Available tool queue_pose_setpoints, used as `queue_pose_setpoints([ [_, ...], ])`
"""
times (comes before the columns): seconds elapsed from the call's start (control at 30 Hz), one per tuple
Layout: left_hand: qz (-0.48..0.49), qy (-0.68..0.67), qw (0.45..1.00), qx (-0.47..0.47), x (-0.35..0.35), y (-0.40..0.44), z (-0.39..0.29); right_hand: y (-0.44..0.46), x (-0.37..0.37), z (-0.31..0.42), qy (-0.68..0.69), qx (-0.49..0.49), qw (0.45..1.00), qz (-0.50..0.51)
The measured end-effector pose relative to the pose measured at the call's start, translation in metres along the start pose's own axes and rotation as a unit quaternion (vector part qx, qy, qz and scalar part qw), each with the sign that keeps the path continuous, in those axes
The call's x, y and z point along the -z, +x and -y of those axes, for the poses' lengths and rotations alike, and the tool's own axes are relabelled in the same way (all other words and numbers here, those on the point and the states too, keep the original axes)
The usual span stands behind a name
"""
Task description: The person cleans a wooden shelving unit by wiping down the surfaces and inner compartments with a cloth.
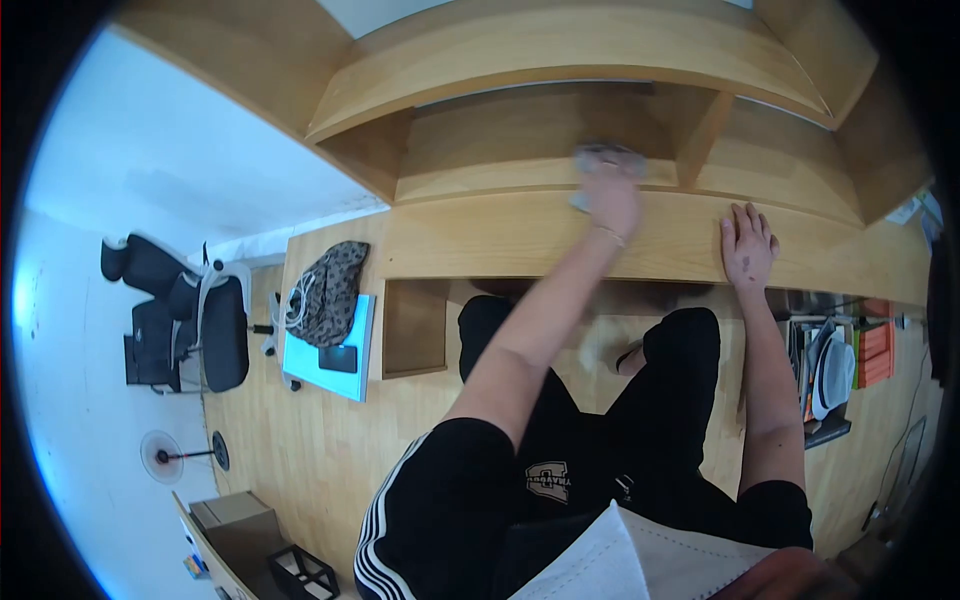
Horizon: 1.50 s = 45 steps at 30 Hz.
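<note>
My left hand (612,203) is closed on a grey cloth (608,157), pressing it at the front of the shelf compartment above the desk. The hand and cloth are smeared by motion, and a corner of cloth shows beside the wrist. A thin band circles that wrist. My right hand (748,248) lies palm down on the wooden desk (470,235), fingers stretched out and holding nothing. Just behind it stands the lower shelf divider (704,138).
At the left end, a patterned drawstring bag (332,295) and dark phone (338,358) lie on a light-blue board (362,345). An office chair (190,315) and a fan (165,456) stand further left. Books (873,355) and a white hat (832,372) sit low right.
</note>
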State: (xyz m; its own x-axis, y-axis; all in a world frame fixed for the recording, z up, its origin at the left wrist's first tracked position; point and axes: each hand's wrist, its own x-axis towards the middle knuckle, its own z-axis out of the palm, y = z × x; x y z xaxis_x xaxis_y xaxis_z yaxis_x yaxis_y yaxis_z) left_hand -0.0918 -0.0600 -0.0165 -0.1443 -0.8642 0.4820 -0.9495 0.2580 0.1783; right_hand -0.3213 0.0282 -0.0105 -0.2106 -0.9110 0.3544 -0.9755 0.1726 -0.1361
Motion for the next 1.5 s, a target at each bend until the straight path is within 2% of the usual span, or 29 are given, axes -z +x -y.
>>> queue_pose_setpoints([
  [0.03,-0.054,0.013,0.998,-0.038,-0.002,-0.011,-0.027,0.000,0.000,0.000,-0.001,-0.002,1.000,0.001],
  [0.1,-0.017,-0.009,0.996,-0.087,0.011,-0.036,-0.066,-0.001,0.001,0.000,-0.003,-0.004,1.000,0.005],
  [0.17,0.067,-0.124,0.982,-0.125,0.017,-0.055,-0.081,0.000,0.000,-0.002,-0.005,-0.002,1.000,0.010],
  [0.37,0.110,-0.197,0.966,-0.122,0.036,-0.056,-0.048,0.000,0.001,-0.003,-0.010,-0.008,1.000,0.023],
  [0.47,0.051,-0.126,0.987,-0.088,0.047,-0.060,-0.003,0.000,-0.003,-0.007,-0.010,-0.009,1.000,0.020],
  [0.7,0.029,-0.033,0.999,-0.009,0.096,-0.078,0.125,0.001,-0.004,-0.007,-0.002,-0.007,1.000,0.028],
  [1.07,-0.036,0.084,0.984,0.150,0.127,-0.097,0.272,0.001,-0.006,-0.008,-0.004,-0.014,1.000,0.023],
  [1.13,-0.052,0.070,0.981,0.174,0.129,-0.099,0.297,0.001,-0.007,-0.008,0.000,-0.007,1.000,0.015],
  [1.3,-0.017,0.133,0.946,0.297,0.141,-0.097,0.292,-0.001,-0.011,-0.009,0.004,-0.004,1.000,-0.003],
  [1.5,-0.034,0.229,0.913,0.337,0.134,-0.101,0.249,-0.002,-0.008,-0.008,0.008,0.001,1.000,-0.019],
])
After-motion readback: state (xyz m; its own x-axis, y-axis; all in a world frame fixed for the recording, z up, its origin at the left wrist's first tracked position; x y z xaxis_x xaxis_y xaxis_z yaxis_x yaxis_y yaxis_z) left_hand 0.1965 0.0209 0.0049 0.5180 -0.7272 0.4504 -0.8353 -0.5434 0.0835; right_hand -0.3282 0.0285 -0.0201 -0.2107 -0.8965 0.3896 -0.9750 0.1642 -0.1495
